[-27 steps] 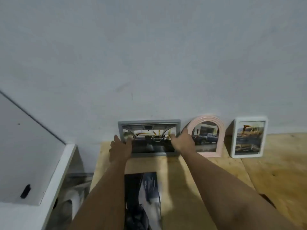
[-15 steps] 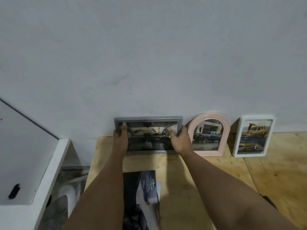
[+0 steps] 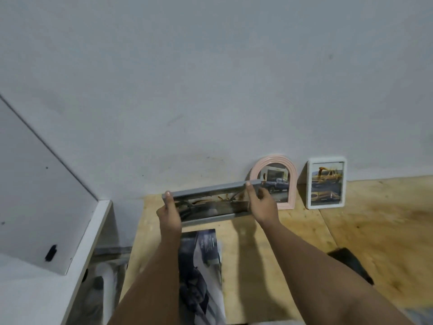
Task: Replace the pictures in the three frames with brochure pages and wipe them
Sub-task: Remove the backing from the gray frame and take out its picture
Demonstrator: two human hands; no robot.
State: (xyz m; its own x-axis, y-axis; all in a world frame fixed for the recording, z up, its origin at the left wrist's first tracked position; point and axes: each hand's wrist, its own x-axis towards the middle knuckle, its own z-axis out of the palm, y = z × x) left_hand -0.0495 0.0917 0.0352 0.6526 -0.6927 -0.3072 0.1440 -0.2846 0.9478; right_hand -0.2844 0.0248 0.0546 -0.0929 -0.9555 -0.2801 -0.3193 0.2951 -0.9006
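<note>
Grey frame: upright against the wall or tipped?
Tipped. The grey frame is held by the left hand and right hand, top edge leaning toward the camera, clear of the wall.

Plywood table (image 3: 351, 231) set against a grey wall. Pink arched frame (image 3: 273, 181) and white frame (image 3: 326, 183) stand at its back edge, apart. Brochure (image 3: 201, 266) lies flat near front-left. Dark object (image 3: 351, 263), unidentifiable, at right.
</note>
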